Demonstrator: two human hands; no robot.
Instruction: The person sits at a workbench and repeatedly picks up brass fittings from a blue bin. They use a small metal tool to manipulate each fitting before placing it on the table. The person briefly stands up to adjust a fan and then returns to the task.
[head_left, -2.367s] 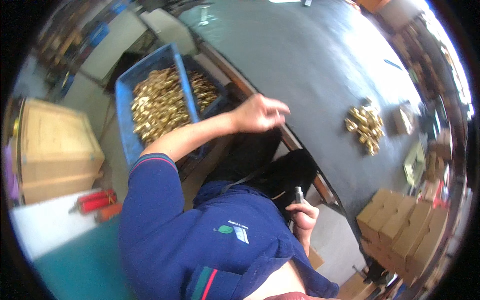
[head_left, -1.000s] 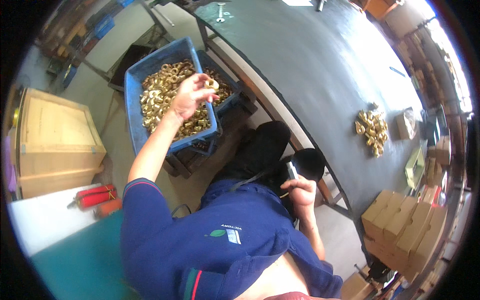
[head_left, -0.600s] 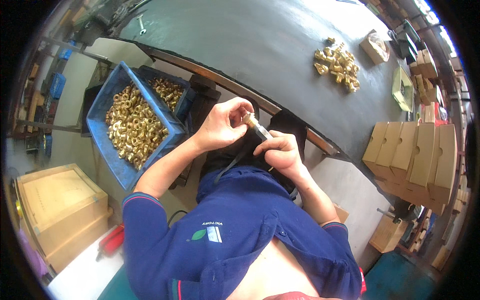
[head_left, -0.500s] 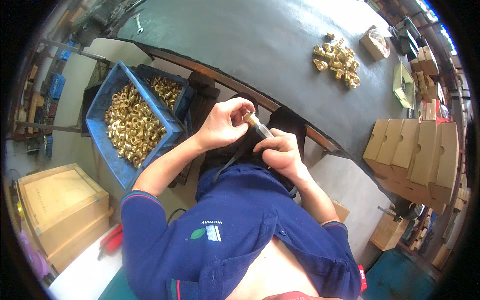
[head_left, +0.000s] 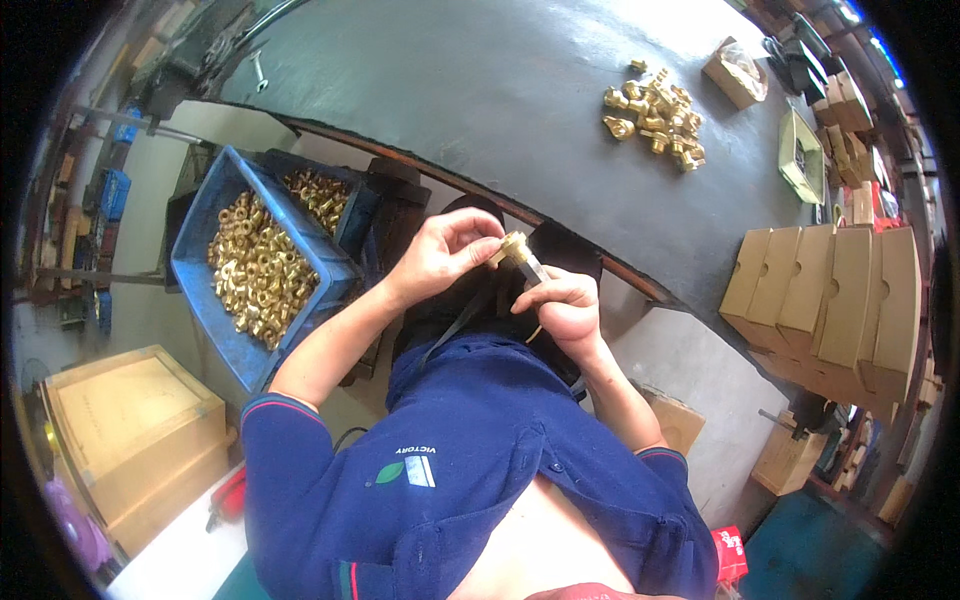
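Note:
Over my lap, my right hand [head_left: 566,306] is closed around a grey metal, straight-sided tool [head_left: 534,270] that tilts up to the left. A brass fitting [head_left: 514,246] sits at the tool's upper end. The thumb and fingertips of my left hand [head_left: 438,260] are pinched together at the fitting's left side, on a brass part there. How the fitting is joined to the tool cannot be made out. Left of my left forearm stands a blue plastic bin [head_left: 192,232] filled with small brass fittings [head_left: 262,268].
A dark workbench [head_left: 400,90] stretches ahead, carrying a pile of larger brass fittings [head_left: 658,118], a spanner [head_left: 259,72], a small open carton [head_left: 735,75] and a pale green tray [head_left: 802,155]. Cardboard boxes [head_left: 800,285] stand at the right. A wooden box [head_left: 130,410] is at the left.
My left fingers have come down against the brass fitting's side, and the fitting and tool have turned slightly. The whole view has shifted a little.

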